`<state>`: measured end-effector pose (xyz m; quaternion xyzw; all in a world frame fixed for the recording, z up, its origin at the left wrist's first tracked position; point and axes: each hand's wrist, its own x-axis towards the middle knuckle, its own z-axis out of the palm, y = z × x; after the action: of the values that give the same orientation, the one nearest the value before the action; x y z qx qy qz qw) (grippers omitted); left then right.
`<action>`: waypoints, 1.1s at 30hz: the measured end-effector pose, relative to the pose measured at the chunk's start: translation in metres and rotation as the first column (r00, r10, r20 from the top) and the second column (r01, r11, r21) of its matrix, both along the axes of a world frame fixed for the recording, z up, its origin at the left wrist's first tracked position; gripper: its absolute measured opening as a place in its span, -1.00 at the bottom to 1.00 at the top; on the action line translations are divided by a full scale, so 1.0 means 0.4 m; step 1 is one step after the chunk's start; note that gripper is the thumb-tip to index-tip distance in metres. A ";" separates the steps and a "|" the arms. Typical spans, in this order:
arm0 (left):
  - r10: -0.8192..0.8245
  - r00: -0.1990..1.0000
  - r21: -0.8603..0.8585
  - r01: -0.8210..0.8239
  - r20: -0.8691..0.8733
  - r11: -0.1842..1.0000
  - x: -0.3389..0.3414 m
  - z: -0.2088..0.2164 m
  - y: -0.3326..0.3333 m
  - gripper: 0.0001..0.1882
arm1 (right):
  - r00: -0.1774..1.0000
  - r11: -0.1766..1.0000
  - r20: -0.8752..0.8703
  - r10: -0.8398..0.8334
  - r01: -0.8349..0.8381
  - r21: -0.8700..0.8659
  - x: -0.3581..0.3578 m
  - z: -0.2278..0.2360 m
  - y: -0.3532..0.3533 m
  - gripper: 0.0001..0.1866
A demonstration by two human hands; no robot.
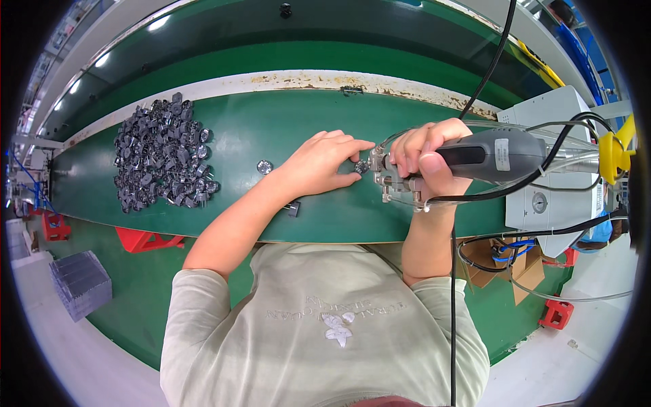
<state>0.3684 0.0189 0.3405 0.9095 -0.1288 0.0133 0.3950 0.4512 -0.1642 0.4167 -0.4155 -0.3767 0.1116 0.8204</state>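
The left forearm is slanting inward, and the left hand [319, 161] is pinching a small dark part [361, 166] between thumb and fingers, just right of its palm. The right hand [432, 156] is curling closed around a grey handheld tool [491, 154]. A pile of dark parts [163, 152] is lying on the table [339, 220], left of both hands.

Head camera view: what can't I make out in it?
All in the head view:
Small dark part at the left hand's grip: too small for its details.
Grey tool: the handle's front is covered by the right hand's grip.
Pile of dark parts: upper pieces hide lower ones.
Round gauge: reading too small.
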 end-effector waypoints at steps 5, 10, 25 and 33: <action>0.009 0.998 -0.025 -0.008 0.056 1.000 -0.005 0.000 0.001 -0.35 | 0.998 0.997 -0.018 -0.060 0.059 -0.041 -0.005 0.002 -0.003 -0.75; 0.018 0.998 -0.001 -0.018 0.065 1.000 -0.001 -0.001 -0.008 -0.37 | 0.999 0.999 -0.006 -0.051 0.051 0.004 0.002 -0.007 -0.007 -0.75; 0.024 0.998 -0.014 -0.023 0.060 1.000 0.000 -0.002 -0.003 -0.43 | 0.991 0.989 0.132 -0.007 0.027 -0.144 0.013 -0.007 -0.019 -0.81; 0.019 0.998 -0.019 -0.018 0.060 1.000 0.002 -0.016 0.000 -0.45 | 0.995 0.991 -0.064 -0.073 0.066 -0.113 -0.005 -0.012 -0.004 -0.76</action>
<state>0.3692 0.0190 0.3340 0.9061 -0.1320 0.0457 0.3993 0.4492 -0.1658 0.4119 -0.4691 -0.3272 0.1176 0.8118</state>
